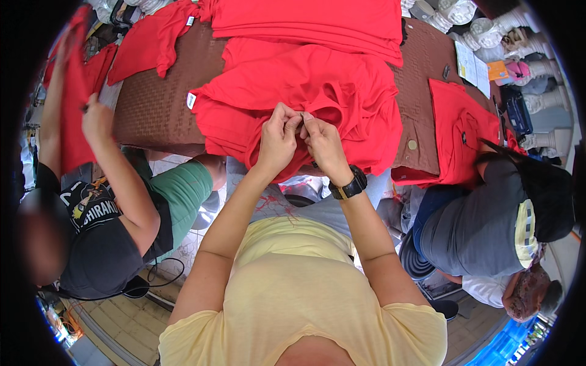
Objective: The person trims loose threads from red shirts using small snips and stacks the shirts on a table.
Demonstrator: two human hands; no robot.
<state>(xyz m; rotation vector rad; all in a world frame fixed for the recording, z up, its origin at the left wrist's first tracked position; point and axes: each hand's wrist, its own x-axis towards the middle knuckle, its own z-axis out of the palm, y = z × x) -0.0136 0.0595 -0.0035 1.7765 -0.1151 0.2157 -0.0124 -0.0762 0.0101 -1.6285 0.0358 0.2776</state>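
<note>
A heap of red garments [244, 91] lies crumpled on the table in front of me, with a small white tag at its left edge. Over its near part my left hand [278, 143] and my right hand [325, 145] meet, thumbs and fingertips pinched together. Something small and dark shows between the fingertips, too small to name. A bit of dark also peeks out beneath my right palm, mostly hidden. A black watch [350, 184] is on my right wrist. Several loose red threads [274, 204] lie on my lap.
Folded red garments [305, 24] are stacked at the far side of the brown-covered table [165, 113]. A co-worker [116, 226] at left lifts a red garment; another person [476, 219] sits at right beside a red shirt [461, 122]. Papers [472, 68] lie at far right.
</note>
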